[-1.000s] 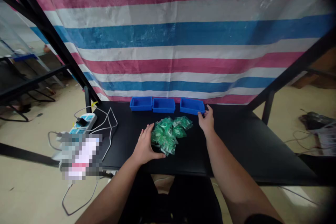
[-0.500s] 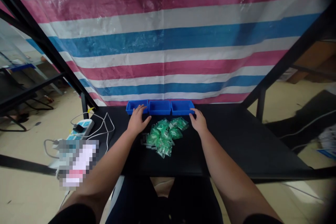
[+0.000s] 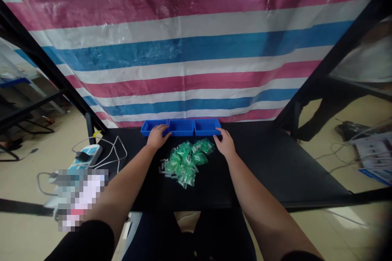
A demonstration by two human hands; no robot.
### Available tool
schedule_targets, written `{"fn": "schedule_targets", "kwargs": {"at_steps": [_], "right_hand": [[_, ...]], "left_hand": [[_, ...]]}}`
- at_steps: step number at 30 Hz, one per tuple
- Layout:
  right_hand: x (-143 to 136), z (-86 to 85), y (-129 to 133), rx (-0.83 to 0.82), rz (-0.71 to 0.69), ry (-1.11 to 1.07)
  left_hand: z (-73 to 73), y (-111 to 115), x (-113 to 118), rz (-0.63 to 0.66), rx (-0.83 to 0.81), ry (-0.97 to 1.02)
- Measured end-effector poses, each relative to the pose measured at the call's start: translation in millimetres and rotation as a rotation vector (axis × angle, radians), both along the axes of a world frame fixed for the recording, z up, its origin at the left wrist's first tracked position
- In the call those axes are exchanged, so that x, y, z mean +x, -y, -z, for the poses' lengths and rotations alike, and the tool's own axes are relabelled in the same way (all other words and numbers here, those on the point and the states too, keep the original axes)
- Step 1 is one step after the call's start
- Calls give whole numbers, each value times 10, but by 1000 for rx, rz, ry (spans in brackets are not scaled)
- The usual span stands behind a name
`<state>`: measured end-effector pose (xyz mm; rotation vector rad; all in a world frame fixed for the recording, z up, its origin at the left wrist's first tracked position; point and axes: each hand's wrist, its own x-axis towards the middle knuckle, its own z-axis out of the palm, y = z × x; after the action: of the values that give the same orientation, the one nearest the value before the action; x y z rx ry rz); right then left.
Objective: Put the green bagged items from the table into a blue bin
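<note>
Three blue trays stand in a row at the back of the black table. My left hand rests on the front rim of the left blue tray, fingers spread. My right hand touches the front corner of the right blue tray. The middle blue tray lies between them. A pile of small green packets lies on the table between my hands. Neither hand holds anything.
A white power strip with white cables lies at the table's left end. A striped pink, white and blue tarp hangs behind the table. Black frame posts stand on both sides. Papers and cables lie on the floor at right.
My left hand left the green packets and went up to the left blue tray. My right hand stayed at the right tray. The view has risen slightly.
</note>
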<state>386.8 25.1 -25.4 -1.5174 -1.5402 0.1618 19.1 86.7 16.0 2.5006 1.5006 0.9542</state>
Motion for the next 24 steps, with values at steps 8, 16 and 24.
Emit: {"fn": "schedule_targets", "kwargs": {"at_steps": [8,16,24], "right_hand": [[-2,21,-1,-6,-2,8],[-43,1,12,-15,20,51],[-42,10,25,-58,18,58]], "left_hand": [[-37,-2,12,58,-4,10],[-3,32,83,52,-2,25],[-79,110,143,6,20,-19]]}}
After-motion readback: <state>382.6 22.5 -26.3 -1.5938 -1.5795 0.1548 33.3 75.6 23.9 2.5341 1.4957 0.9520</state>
